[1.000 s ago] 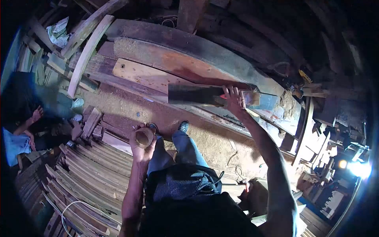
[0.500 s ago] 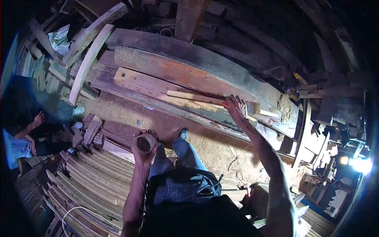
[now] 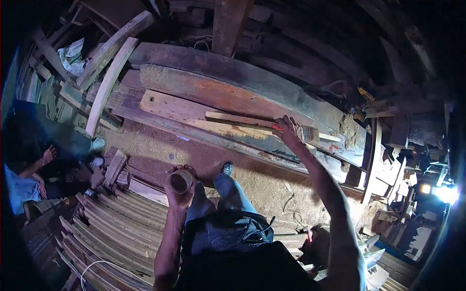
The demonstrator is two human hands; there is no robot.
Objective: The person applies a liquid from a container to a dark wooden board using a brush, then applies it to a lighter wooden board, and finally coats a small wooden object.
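My right hand (image 3: 290, 132) reaches out over a long workbench and grips a paintbrush (image 3: 310, 133) together with one end of a narrow wooden strip (image 3: 238, 120). The strip lies across a pale plank (image 3: 184, 110) on the bench. My left hand (image 3: 178, 186) holds a small round cup (image 3: 180, 179) upright at waist height, above my legs and well short of the bench. My shoe (image 3: 225, 168) stands on the sawdust floor below the bench.
A stack of thin curved wooden slats (image 3: 116, 220) lies at the lower left. Another person (image 3: 29, 172) sits at the far left edge. Loose timbers (image 3: 109, 72) lean at the upper left. Clutter and a bright lamp (image 3: 444, 193) fill the right side.
The wide dark board my right hand held up a second ago has turned flat; it now shows as a narrow strip lying on the pale plank. My left hand with the cup barely moved.
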